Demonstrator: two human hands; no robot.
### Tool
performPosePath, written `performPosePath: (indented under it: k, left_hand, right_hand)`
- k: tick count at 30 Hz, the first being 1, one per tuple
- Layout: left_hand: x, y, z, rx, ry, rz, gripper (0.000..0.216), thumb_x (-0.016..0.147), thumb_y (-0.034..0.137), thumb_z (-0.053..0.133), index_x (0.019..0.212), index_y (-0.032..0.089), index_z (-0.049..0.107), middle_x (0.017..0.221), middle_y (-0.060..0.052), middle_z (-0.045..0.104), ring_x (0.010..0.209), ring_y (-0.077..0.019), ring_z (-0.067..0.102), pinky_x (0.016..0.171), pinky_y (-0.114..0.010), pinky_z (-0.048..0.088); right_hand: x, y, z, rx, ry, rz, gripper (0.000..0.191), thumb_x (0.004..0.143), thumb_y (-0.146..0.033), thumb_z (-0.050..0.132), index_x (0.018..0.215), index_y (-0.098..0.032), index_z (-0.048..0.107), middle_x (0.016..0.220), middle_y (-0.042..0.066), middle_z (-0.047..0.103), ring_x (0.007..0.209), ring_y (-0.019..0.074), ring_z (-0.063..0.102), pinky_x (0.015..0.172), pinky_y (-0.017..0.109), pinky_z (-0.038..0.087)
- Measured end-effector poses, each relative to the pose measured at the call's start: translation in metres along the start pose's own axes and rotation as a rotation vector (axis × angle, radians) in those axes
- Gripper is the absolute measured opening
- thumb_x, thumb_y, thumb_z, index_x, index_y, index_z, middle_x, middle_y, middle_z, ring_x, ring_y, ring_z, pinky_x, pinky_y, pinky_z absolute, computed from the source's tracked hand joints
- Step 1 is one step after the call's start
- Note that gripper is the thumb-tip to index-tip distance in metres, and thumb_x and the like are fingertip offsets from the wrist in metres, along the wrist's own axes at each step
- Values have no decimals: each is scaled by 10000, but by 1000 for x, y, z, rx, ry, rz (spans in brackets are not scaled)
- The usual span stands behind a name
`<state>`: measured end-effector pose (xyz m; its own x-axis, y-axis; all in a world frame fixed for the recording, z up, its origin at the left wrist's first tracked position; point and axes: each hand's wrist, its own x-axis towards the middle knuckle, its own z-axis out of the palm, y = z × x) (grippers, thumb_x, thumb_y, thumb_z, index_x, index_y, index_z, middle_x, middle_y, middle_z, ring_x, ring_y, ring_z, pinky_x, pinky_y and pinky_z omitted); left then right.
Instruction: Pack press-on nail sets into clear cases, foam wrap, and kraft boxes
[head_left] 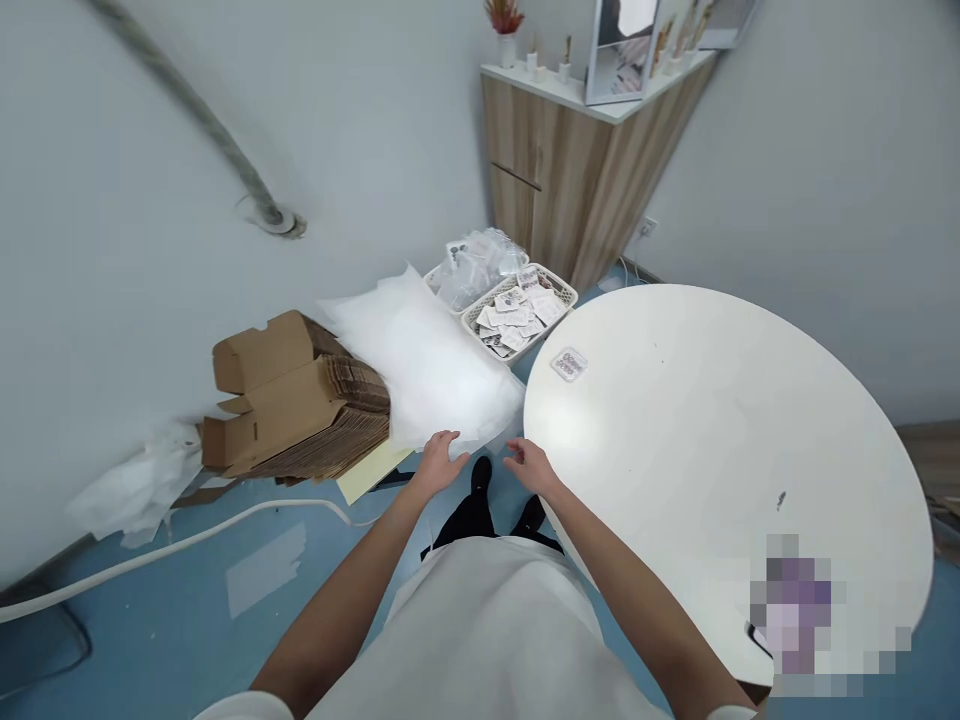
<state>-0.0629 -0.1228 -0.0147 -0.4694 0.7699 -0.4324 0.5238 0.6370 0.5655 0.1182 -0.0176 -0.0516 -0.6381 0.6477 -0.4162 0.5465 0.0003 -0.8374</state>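
My left hand [441,463] is open at the near edge of a pile of thin white packing sheets [431,360], its thumb apart from the fingers. Whether the fingertips touch the sheets I cannot tell. Facing it, my right hand [529,464] is open and slightly curled, with a gap between thumb and fingers. It hangs beside the left rim of a round white table [712,400]. Neither hand shows anything in its grasp. On the table, near its left edge, lies a small clear square packet [569,364] with dark items inside.
Left of the sheets is a stack of flattened brown cardboard boxes [300,410]. One white basket [574,297] holds printed cards, another plastic bags [480,262]. A wooden cabinet [555,150] stands behind. A white cable [225,535] crosses the blue floor. A blurred patch [795,610] covers the table's right side.
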Motion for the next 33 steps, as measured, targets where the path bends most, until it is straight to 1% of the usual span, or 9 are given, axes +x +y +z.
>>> performPosePath:
  k: [6, 8, 11, 15, 19, 23, 26, 31, 33]
  left_hand:
    - [18, -24, -15, -201, 46, -31, 497, 642, 369, 602, 1096, 189, 511, 1275, -112, 430, 1214, -267, 350, 1008, -372, 260]
    - [29, -29, -19, -245, 46, -24, 495, 627, 346, 619, 1083, 185, 516, 1288, -115, 421, 1232, -263, 326, 1022, -375, 235]
    - [49, -39, -24, -307, 36, -8, 510, 640, 335, 615, 1111, 178, 495, 1308, -117, 398, 1255, -245, 291, 1028, -369, 223]
    - [68, -48, -33, -364, 14, -52, 589, 666, 350, 606, 1198, 179, 421, 1392, -124, 252, 1292, -242, 204, 1031, -378, 207]
    - [77, -56, -40, -400, -46, -126, 640, 690, 373, 591, 1259, 206, 352, 1434, -109, 131, 1305, -247, 158, 1026, -396, 210]
    - [82, -65, -38, -481, -79, -158, 667, 698, 386, 586, 1283, 208, 319, 1436, -116, 110, 1227, -261, 331, 954, -370, 333]
    - [83, -70, -35, -546, -97, -161, 674, 682, 402, 606, 1272, 230, 330, 1438, -105, 100, 1110, -246, 467, 852, -330, 425]
    - [83, -72, -37, -533, -98, -140, 671, 678, 413, 612, 1263, 230, 338, 1430, -105, 130, 1066, -234, 501, 811, -311, 445]
    - [82, -71, -38, -546, -98, -132, 664, 679, 408, 613, 1259, 229, 343, 1426, -108, 145, 1052, -229, 513, 802, -304, 449]
  right_hand:
    - [54, -25, 11, -163, -227, 73, 498, 677, -357, 600, 1128, -169, 505, 1060, 105, 566, 914, 203, 559, 735, 315, 456]
    - [78, -38, 13, -242, -195, 73, 491, 698, -352, 578, 1144, -163, 494, 1098, 112, 548, 966, 213, 540, 787, 328, 436]
    - [110, -60, 21, -349, -68, 36, 434, 735, -324, 529, 1145, -185, 496, 1178, 100, 496, 1073, 216, 473, 881, 346, 381]
    - [142, -79, 37, -418, 87, 39, 437, 705, -339, 559, 1121, -209, 521, 1293, 94, 371, 1215, 262, 304, 952, 406, 308]
    - [161, -83, 46, -355, 97, 101, 462, 678, -377, 579, 1112, -224, 530, 1369, 74, 258, 1261, 298, 198, 944, 434, 317]
    - [176, -80, 47, -272, 105, 162, 431, 716, -292, 523, 1142, -225, 504, 1356, 80, 288, 1235, 263, 280, 922, 397, 350]
    - [183, -77, 46, -250, 117, 192, 459, 717, -249, 500, 1174, -222, 463, 1277, 90, 395, 1144, 220, 411, 865, 342, 396]
    - [181, -80, 43, -251, 209, 246, 626, 709, -310, 500, 1284, -195, 281, 1117, 92, 523, 926, 175, 555, 718, 272, 444]
    - [178, -86, 41, -284, 240, 240, 636, 721, -345, 489, 1288, -158, 267, 1073, 107, 553, 883, 175, 568, 662, 253, 445]
